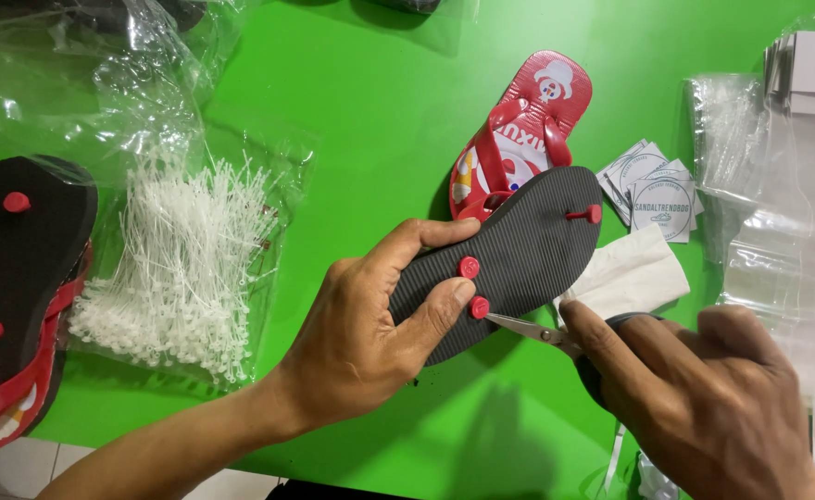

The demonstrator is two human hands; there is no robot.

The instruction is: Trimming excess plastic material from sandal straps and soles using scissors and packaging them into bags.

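Left hand (370, 333) grips upturned sandal (509, 259); right hand (704, 398) holds scissors (528, 327) at red plug (479, 307).

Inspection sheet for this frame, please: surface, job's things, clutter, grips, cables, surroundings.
Surface: green table, mostly covered at its edges.
Job's things: dark-soled sandal held sole-up, red strap plugs showing; scissors with tips at the lower plug; second red sandal lying beneath it.
Clutter: bag of white plastic ties; stacked sandals at the left edge; round-print paper tags; white paper; clear plastic bags.
Grips: left hand grips the sandal's edge; right hand holds the scissors.
Cables: nothing seen.
Surroundings: pale tiled floor at the lower left.
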